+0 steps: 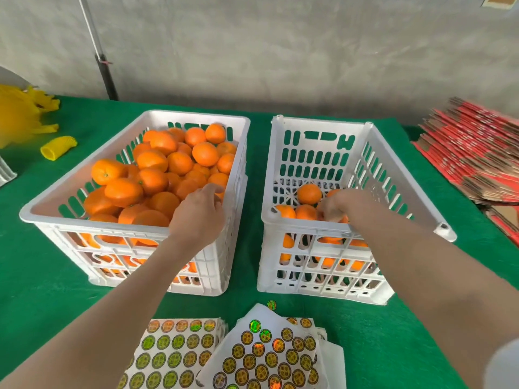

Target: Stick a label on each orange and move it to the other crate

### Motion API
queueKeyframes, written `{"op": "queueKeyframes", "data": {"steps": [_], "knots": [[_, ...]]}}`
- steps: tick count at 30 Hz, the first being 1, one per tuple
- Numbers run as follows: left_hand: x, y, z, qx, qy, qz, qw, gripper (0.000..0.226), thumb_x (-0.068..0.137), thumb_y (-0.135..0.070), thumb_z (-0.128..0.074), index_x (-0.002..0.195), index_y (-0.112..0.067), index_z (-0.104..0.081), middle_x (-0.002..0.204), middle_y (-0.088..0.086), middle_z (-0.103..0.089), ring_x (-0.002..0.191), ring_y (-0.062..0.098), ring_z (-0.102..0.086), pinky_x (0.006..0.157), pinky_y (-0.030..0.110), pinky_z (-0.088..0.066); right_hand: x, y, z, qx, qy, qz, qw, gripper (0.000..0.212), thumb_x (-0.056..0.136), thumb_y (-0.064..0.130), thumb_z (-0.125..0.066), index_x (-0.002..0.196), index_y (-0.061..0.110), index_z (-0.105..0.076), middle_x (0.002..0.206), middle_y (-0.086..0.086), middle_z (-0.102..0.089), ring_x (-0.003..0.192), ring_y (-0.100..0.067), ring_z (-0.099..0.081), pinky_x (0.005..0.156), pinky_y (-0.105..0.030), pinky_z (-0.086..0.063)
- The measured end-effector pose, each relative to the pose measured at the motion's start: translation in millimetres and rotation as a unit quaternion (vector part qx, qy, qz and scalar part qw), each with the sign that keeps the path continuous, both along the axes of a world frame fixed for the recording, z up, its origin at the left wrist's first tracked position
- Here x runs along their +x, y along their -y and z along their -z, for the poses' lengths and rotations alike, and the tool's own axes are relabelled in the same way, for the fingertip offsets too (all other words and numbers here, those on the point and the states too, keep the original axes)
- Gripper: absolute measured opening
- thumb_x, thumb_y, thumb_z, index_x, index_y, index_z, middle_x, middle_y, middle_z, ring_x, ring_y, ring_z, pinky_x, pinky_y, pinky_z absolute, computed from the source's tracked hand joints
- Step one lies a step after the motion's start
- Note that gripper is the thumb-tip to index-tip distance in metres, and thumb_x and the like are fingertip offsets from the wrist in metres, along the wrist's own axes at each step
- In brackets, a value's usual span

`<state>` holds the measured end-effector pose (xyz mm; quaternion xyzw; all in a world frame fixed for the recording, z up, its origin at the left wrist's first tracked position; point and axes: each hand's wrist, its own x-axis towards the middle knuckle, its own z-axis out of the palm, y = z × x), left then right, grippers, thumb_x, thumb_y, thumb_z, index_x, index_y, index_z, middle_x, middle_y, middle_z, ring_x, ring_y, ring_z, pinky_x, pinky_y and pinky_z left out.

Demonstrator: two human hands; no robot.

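- Currently the step looks like a set-down and a pick-up at once. The right hand (pixel 338 206) is low inside the right crate (pixel 323 122), fingers curled round an orange (pixel 344 219) among the few lying there, while the left hand (pixel 200 211) reaches into the left crate (pixel 196 116).
- The left hand's fingers bend down onto the oranges (pixel 151 181) at the near right side of the heap; whether they have closed on one I cannot tell.
- To do it well, lower the fruit into a gap beside its neighbours and let go only once it rests, rather than dropping it. Its label should be pressed flat, though no label shows on it from here.
- For the next pick, take a fruit from the top of the heap, so the ones round it do not roll.
- The label sheets (pixel 174 355) lie on the green desk (pixel 42 276) just in front of both crates, within easy reach. One loose label (pixel 271 304) lies between the sheets and the right crate.
- The oranges are small, round to slightly flattened, bright and smooth-skinned, a few showing a green stem button. The left crate is heaped nearly to its rim; the right one holds only a low layer at its near end.
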<state>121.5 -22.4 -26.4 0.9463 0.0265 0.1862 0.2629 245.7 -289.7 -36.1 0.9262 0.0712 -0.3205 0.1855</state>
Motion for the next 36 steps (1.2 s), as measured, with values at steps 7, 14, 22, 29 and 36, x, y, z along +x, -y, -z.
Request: {"op": "queueKeyframes", "data": {"steps": [7,14,22,29,36], "knots": [[-4,1,5,0.019,0.029,-0.001,0.999,0.026,0.096,-0.019,-0.048,0.117,-0.012,-0.061,0.088,0.003,-0.069,0.071,0.019,-0.061,0.050,0.022,-0.040,-62,-37,-48,0.464,0.492,-0.024,0.736,0.024,0.089,0.011,-0.057,0.113,0.009,-0.061,0.110,-0.007,-0.063,0.098,-0.020,-0.060,0.079,-0.019,-0.044],[-16,4,1,0.018,0.069,0.017,0.997,0.023,0.096,-0.020,-0.052,0.111,-0.009,-0.066,0.094,0.007,-0.071,0.072,0.020,-0.062,0.056,0.024,-0.046,-183,-75,36,0.464,0.167,-0.173,0.853,0.027,0.094,0.031,-0.044,0.082,0.012,-0.060,0.079,-0.001,-0.061,0.074,-0.012,-0.056,0.069,-0.027,-0.047],[-93,13,37,-0.043,0.245,0.118,0.961,0.020,0.082,0.001,-0.062,0.102,0.003,-0.064,0.111,0.017,-0.057,0.106,0.026,-0.053,0.092,0.021,-0.042,-189,-58,105,0.340,0.033,0.022,0.939,0.046,0.095,0.019,-0.047,0.059,0.027,-0.019,0.054,0.003,-0.036,0.047,-0.008,-0.037,0.059,-0.024,-0.040],[-118,20,94,-0.241,-0.273,0.065,0.929,0.046,0.084,-0.021,-0.072,0.126,-0.016,-0.054,0.120,-0.002,-0.060,0.111,0.016,-0.057,0.096,0.029,-0.047,-196,-55,87,0.446,0.008,0.072,0.892,0.032,0.087,0.012,-0.062,0.056,0.007,-0.054,0.057,-0.005,-0.043,0.054,-0.015,-0.043,0.058,-0.022,-0.037],[-101,24,76,-0.343,-0.406,0.123,0.838,0.017,0.075,-0.019,-0.079,0.089,-0.011,-0.072,0.080,0.009,-0.075,0.074,0.027,-0.073,0.074,0.039,-0.060,-205,-50,49,0.625,-0.065,0.163,0.761,0.011,0.087,0.017,-0.067,0.077,0.020,-0.063,0.080,0.004,-0.061,0.077,-0.009,-0.056,0.073,-0.019,-0.044]]}}
